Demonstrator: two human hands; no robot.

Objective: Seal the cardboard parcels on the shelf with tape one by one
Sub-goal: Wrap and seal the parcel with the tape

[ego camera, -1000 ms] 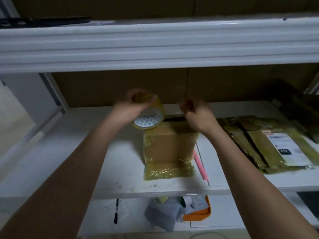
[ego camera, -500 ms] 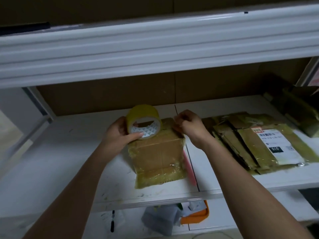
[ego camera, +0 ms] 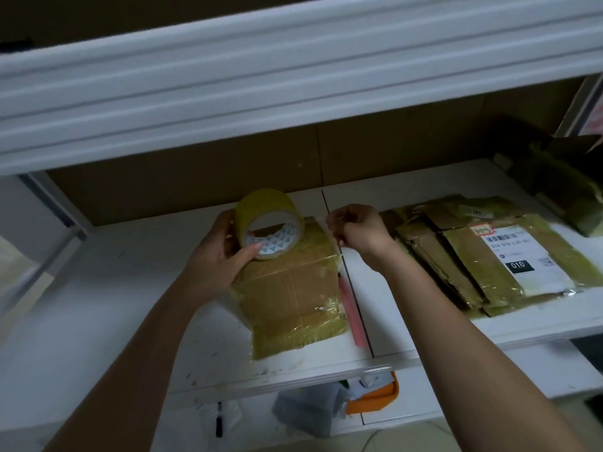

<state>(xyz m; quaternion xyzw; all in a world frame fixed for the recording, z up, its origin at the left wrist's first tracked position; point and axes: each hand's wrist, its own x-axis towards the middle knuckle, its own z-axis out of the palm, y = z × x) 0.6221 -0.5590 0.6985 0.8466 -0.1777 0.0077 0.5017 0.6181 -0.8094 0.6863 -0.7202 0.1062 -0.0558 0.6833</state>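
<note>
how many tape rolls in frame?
1. The yellow tape roll is held in the left hand, over the cardboard parcel mid-shelf. Others may be hidden.

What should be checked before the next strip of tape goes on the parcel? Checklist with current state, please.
1. Tape roll held: ok, the left hand grips it, thumb inside the core.
2. Free tape end secured: ok, the right hand pinches what looks like a clear strip near the parcel's far right corner.
3. Strip unbroken between roll and right hand: cannot tell, the film is too clear to trace.
4. Parcel seated flat on the shelf: ok, it lies under both hands.
5. Pink tool out of the way: ok, it lies along the parcel's right edge.
6. Stack of taped parcels apart from the work: ok, to the right.
</note>
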